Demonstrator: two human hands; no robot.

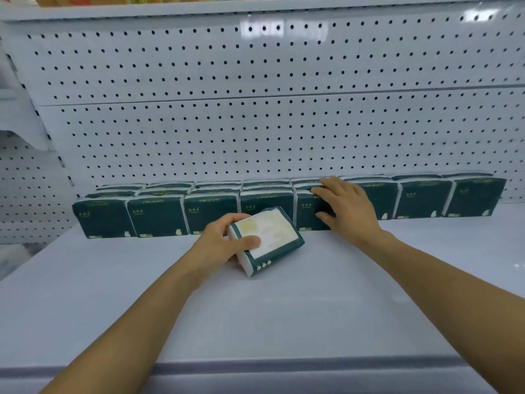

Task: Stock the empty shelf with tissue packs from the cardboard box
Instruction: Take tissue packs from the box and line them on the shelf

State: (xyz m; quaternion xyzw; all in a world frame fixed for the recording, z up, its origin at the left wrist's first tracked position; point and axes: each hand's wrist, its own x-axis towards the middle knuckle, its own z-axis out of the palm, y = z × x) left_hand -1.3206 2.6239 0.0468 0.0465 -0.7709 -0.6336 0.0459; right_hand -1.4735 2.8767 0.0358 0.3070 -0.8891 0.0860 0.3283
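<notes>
pack in hand: a tissue pack (265,241) tilted, label side up, low over the bare front of the shelf (284,308), just before the row.
row: dark green packs (211,213) stand upright along the pegboard (255,123), several deep on the left.
step: placing, it seems; a pack is being added to the front row.
next move: likely stand it upright and push it flush.
left hand (224,243): curled round the pack, thumb on top.
right hand (345,206): fingers spread flat, pressing a standing pack (308,213).
box: not in view.
</notes>
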